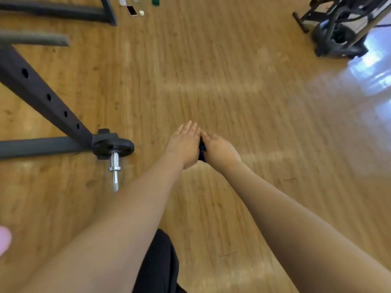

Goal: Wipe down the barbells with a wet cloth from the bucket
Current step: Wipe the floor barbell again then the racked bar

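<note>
Blue cloth (pixel 202 149) pressed between two hands over a wooden floor (pixel 232 92).
Left hand (pixel 184 142) and right hand (pixel 219 148) sandwich it, fingers straight; one barbell (pixel 114 166) end with one plate (pixel 113 148) lies left.

No text, label, brand, number or sign can be read anywhere in this blurred view.

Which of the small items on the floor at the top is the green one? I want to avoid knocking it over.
The green container is the rightmost of the row, cut off by the frame's top edge. The phone and the small white object lie to its left.
</note>
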Demonstrator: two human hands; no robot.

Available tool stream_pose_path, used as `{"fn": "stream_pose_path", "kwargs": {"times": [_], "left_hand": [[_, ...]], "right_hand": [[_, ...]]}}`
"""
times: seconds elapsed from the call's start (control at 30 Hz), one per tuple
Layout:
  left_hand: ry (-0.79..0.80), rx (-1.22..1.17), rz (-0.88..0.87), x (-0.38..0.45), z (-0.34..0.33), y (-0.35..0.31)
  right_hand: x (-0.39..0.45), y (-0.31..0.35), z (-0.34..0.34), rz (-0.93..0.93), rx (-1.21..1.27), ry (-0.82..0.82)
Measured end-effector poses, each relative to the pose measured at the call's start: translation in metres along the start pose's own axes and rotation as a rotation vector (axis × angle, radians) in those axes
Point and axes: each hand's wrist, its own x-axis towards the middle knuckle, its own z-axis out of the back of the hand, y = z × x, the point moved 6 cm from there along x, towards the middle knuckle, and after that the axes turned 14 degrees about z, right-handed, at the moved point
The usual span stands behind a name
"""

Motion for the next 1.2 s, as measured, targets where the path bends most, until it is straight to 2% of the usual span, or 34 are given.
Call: {"fn": "stream_pose_path", "kwargs": {"times": [0.1,0.33,0.53,0.77,0.9,1.03,1.2], "left_hand": [[0.025,0.003,0.079,0.028,-0.005,0.031],[0.077,-0.043,0.260,0.109,0.002,0.102],[0.127,-0.049,0.394,0.169,0.019,0.157],[0.188,-0.140,0.635,0.214,0.036,0.210],[0.166,-0.224,0.795,0.245,0.059,0.231],[0.103,-0.249,0.849,0.276,0.084,0.243],[0.104,-0.305,0.926,0.307,0.100,0.284]], "right_hand": [[0.046,0.003,-0.001,0.083,0.016,0.045],[0.168,0.000,0.013,0.242,-0.127,0.127],[0.257,0.000,0.034,0.321,-0.120,0.150],[0.344,0.009,0.056,0.531,-0.074,0.231],[0.390,0.005,0.084,0.676,-0.177,0.237],[0.433,-0.002,0.114,0.804,-0.346,0.199],[0.488,0.017,0.136,0.894,-0.425,0.202]]}}
